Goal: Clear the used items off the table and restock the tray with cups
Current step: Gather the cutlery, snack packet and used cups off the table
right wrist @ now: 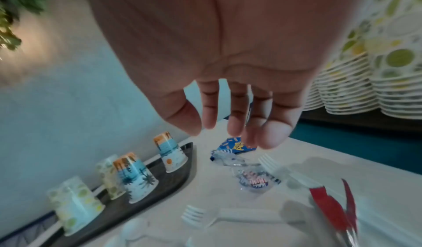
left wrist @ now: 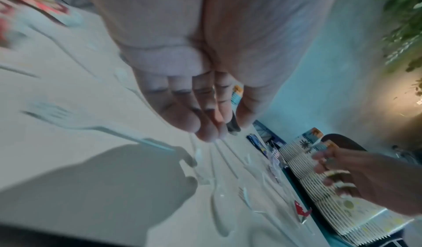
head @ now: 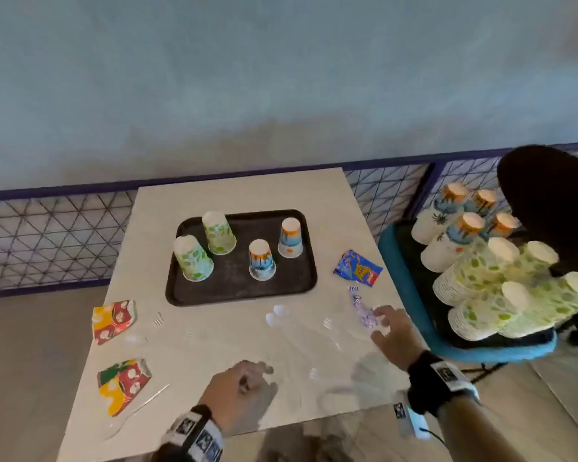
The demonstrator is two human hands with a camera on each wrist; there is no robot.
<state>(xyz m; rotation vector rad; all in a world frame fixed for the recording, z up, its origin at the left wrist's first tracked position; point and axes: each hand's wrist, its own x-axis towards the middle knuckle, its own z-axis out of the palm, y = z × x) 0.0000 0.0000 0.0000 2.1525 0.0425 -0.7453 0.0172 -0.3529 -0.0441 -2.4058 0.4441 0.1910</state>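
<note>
Overhead, four paper cups (head: 262, 260) stand upside down, bases up, on a dark tray (head: 241, 288). Both grips hold nothing: left hand (head: 244, 395) loosely curled over the tabletop (head: 214, 345), right hand (head: 394, 331) spread above a clear wrapper (head: 364, 311).

Bright prints on a pale counter (head: 234, 331) — dark tray (head: 237, 288) in the middle.

On the tray stand two cups with green leaf prints (head: 193, 258) and two with orange-topped blue palm scenes (head: 262, 260). A blue snack packet (head: 357, 269) bears yellow and red lettering; two flattened cartons (head: 114, 320) are red, yellow and green with white blobs. White plastic forks (right wrist: 230, 216) — near-colourless against the counter. Leaf-print cup stacks (head: 481, 295) sit on a teal-edged seat (head: 401, 275).
</note>
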